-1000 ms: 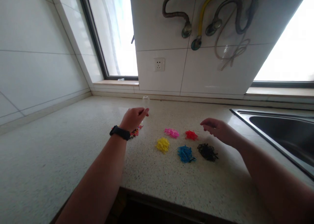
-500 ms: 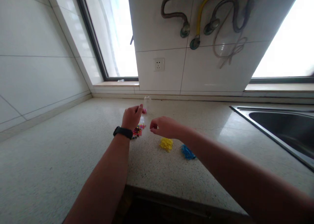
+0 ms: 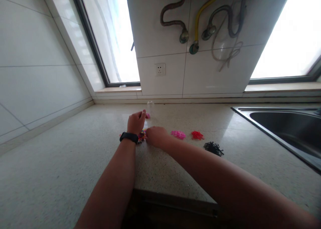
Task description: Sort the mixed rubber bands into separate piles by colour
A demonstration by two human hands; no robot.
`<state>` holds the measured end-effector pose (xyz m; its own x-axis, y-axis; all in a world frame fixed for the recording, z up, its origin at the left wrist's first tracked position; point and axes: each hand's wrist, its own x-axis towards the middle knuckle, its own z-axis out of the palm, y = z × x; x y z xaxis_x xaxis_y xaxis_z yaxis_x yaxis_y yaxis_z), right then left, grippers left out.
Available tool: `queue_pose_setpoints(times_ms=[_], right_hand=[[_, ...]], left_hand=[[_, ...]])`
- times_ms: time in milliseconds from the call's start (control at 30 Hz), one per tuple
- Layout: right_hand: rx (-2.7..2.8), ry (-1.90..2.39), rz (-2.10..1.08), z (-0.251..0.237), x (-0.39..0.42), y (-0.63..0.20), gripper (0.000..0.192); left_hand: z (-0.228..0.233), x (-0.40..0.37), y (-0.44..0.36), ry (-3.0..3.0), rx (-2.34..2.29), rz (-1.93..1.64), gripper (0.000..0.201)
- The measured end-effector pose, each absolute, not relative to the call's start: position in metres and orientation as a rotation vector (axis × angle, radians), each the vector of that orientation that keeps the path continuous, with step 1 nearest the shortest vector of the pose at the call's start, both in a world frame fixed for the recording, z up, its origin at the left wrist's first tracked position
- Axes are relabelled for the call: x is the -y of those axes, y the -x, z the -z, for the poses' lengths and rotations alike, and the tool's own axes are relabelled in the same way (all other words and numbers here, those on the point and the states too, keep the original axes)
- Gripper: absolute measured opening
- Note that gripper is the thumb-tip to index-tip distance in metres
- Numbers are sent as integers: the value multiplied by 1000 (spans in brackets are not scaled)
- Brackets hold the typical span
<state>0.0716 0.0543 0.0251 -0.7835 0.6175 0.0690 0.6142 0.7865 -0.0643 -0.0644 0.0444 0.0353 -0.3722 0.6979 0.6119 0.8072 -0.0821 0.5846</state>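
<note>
My left hand (image 3: 136,122), with a black watch (image 3: 128,137) on its wrist, is closed with the thumb pressed to the fingers; what they hold, if anything, is hidden. A small pink item (image 3: 147,116) shows right at its fingertips; I cannot tell whether they grip it. Just behind stands a clear container (image 3: 150,105). My right hand (image 3: 156,136) reaches down with curled fingers at a mixed-colour pile of what look like small rubber bands (image 3: 141,137), partly covered by both hands. Anything in its fingers is too small to make out.
To the right lie a pink pile (image 3: 178,134), a red pile (image 3: 197,135) and a black pile (image 3: 213,148) of similar bands. A steel sink (image 3: 247,117) is set into the speckled counter (image 3: 87,162) at the right. Hoses (image 3: 173,21) hang on the tiled wall.
My right hand has moved left and down to the mixed pile. My right arm now covers the yellow and blue piles, while the pink, red and black piles have come into view.
</note>
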Motion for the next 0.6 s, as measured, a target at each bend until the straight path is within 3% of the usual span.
queue_pose_setpoints(times_ms=[333,600], right_hand=[[2866,913,-180,-32,-59,-104,23],[2588,887,-503,-43,-83,-199,16]], left_hand=[[-41,-41,53,1769,1956,1494,51],[-44,-34,34,1938,1878,1513,46]])
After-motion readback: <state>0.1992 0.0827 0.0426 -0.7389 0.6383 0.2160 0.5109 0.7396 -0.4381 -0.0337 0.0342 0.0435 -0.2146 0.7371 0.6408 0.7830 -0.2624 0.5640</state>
